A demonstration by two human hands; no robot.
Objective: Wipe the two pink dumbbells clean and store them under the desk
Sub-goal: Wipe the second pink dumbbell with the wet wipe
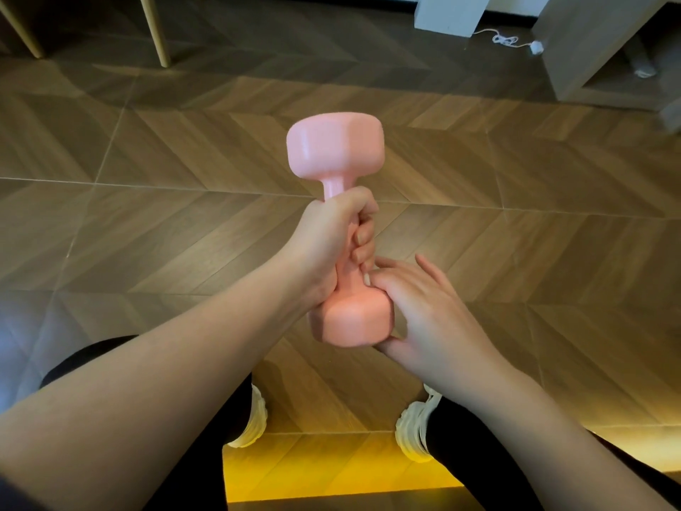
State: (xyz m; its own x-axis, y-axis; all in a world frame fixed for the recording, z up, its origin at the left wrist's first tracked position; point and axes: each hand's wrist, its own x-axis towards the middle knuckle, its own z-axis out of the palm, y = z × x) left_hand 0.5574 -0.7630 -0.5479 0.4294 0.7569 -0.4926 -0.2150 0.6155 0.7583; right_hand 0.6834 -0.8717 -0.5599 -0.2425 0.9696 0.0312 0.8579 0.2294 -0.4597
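Chevron wood floor [147, 223] lies beneath. The left grip [328, 241] curls round the pink dumbbell [335, 149], hiding most of its handle. The right grip [427, 307], fingers spread, touches the near head. The dumbbell's long axis points away from both.

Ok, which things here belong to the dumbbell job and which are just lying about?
Job: dumbbell, gripped at its handle by the left hand; right hand, touching its lower head. No second dumbbell or cloth is in view.

Lying about: cable on the floor; wooden legs; white furniture.
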